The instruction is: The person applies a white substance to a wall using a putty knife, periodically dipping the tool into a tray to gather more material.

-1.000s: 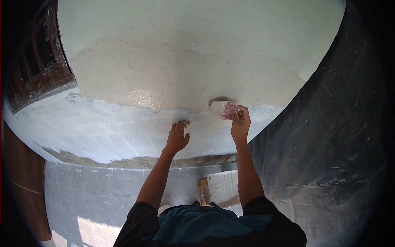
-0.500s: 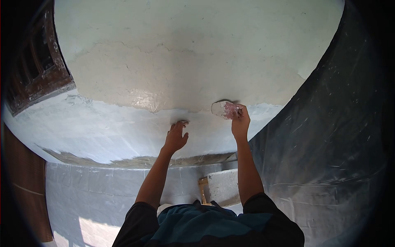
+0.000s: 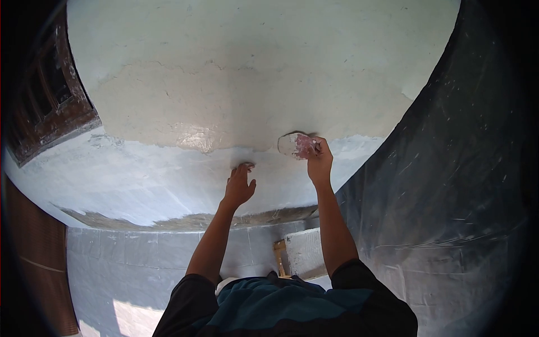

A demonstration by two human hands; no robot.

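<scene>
My right hand (image 3: 319,157) grips a pink mug (image 3: 304,147) by its handle side. White residue coats much of the mug, and it is held close to the wall (image 3: 236,106). Lower and to the left, my left hand (image 3: 240,186) is up at the white-coated band of the wall. Its fingers curl over a small pale item (image 3: 249,167) whose kind I cannot make out, and the thumb stands apart. The wall's upper part is pale green-grey, with cracks and a shiny wet patch (image 3: 197,139) left of the mug.
A wooden window or door frame (image 3: 53,95) stands at the left. Dark plastic sheeting (image 3: 438,185) hangs along the right. Below, a white-smeared board (image 3: 305,254) with a wooden edge lies on the grey floor (image 3: 140,258). A brown slatted panel (image 3: 39,253) is at lower left.
My right hand and the mug have shifted slightly left and up. My left hand stays nearly in place at the wall. The whole view has shifted a little.
</scene>
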